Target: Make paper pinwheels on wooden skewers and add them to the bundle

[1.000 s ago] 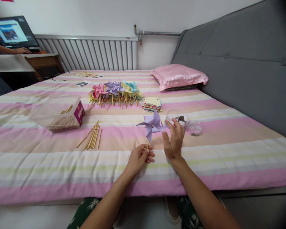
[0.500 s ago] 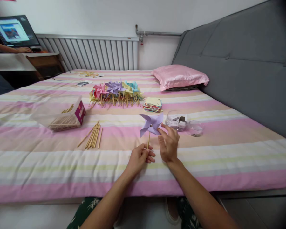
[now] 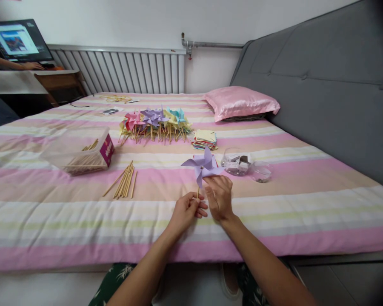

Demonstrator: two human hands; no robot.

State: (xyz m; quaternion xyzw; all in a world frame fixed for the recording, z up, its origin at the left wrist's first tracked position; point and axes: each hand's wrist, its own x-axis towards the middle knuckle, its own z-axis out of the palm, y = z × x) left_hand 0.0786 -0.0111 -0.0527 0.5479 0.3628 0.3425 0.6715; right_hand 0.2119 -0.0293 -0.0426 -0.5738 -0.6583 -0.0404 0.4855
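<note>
My left hand [image 3: 187, 209] pinches the thin wooden stick of a purple paper pinwheel [image 3: 203, 166] and holds it upright over the striped bed [image 3: 166, 221]. My right hand [image 3: 219, 196] sits just right of the stick, fingers curled, with its fingertips touching the lower right blade of the pinwheel. Nothing else is in that hand. Behind the pinwheel stand a clear jar [image 3: 235, 162] with small metal bits and its clear lid [image 3: 260, 171].
A heap of coloured pinwheels [image 3: 155, 123] lies further back, with a stack of paper squares [image 3: 204, 139] to its right. Loose sticks [image 3: 125, 182] and a clear box of sticks [image 3: 83, 151] lie left. A pink pillow [image 3: 240, 103] and grey headboard [image 3: 325, 80] are right. Another person's arm [image 3: 9, 65] rests at a desk far left.
My right hand has come down from beside the jar to the pinwheel's lower right blade, and the blades have turned. My left hand keeps the stick in the same spot.
</note>
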